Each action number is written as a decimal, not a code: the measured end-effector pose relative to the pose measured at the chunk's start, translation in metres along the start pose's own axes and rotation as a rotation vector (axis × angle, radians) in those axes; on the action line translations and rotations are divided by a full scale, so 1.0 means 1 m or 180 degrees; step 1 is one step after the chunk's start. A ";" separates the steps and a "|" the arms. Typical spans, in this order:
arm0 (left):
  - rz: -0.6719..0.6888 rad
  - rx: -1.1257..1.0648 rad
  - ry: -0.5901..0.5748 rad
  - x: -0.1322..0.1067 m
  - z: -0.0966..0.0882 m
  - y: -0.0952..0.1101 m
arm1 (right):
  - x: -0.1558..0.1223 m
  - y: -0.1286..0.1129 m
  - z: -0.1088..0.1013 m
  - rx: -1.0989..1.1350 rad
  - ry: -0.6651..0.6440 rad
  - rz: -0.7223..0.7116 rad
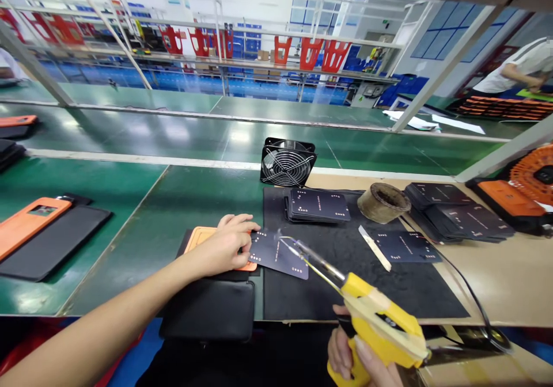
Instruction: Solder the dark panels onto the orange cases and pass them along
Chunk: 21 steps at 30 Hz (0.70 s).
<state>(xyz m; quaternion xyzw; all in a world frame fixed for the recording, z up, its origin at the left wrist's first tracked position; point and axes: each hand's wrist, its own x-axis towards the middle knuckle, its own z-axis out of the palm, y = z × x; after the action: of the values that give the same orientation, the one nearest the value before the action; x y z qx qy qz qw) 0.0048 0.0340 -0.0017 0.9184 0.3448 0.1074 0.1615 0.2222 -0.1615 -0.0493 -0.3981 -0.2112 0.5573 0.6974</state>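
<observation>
My left hand (pixel 228 244) grips the left edge of a black circuit board (pixel 276 255) with gold pads, above an orange jig (pixel 201 238) that is partly hidden by the hand. My right hand (pixel 348 349) holds a yellow soldering gun (pixel 380 321) at the bottom of the view. Its thin metal tip reaches over the board's upper part. The board lies tilted across the edge of a black mat (pixel 358 286). Next to the mat's centre lie a similar board (pixel 404 246) and a pale wooden stick (pixel 375 247).
A stack of boards (pixel 317 205), a brass-wool roll (pixel 382 203) and a black-framed fan (pixel 287 163) stand beyond the mat. More stacked boards (pixel 453 211) lie to the right. A black case (pixel 207 309) sits near me. A co-worker (pixel 516 67) stands at the far right.
</observation>
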 end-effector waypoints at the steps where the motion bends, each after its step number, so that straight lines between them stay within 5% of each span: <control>1: 0.0011 0.0014 -0.0001 0.000 0.000 0.000 | 0.003 -0.006 0.001 0.0056 -0.0033 0.0018; 6: 0.0025 0.0036 0.0080 -0.010 -0.015 -0.010 | 0.020 -0.026 0.006 0.0317 -0.0196 0.0122; 10: -0.0389 0.0073 0.0419 -0.047 -0.042 -0.049 | 0.038 -0.030 0.011 0.0557 -0.0291 0.0123; 14: -0.0889 0.0461 -0.0058 -0.095 -0.059 -0.086 | 0.063 -0.027 0.008 0.0690 -0.0414 0.0176; 17: -0.0886 0.0541 -0.0498 -0.110 -0.053 -0.092 | 0.080 -0.022 0.003 0.0897 -0.0368 0.0347; 21: -0.0389 0.0372 -0.0659 -0.091 -0.032 -0.084 | 0.093 -0.015 -0.007 0.1284 -0.0088 0.0601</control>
<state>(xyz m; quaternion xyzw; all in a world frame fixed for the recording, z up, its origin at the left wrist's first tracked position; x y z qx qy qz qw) -0.1224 0.0401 -0.0106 0.9097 0.3874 -0.0182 0.1487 0.2636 -0.0770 -0.0558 -0.2608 -0.0668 0.6564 0.7047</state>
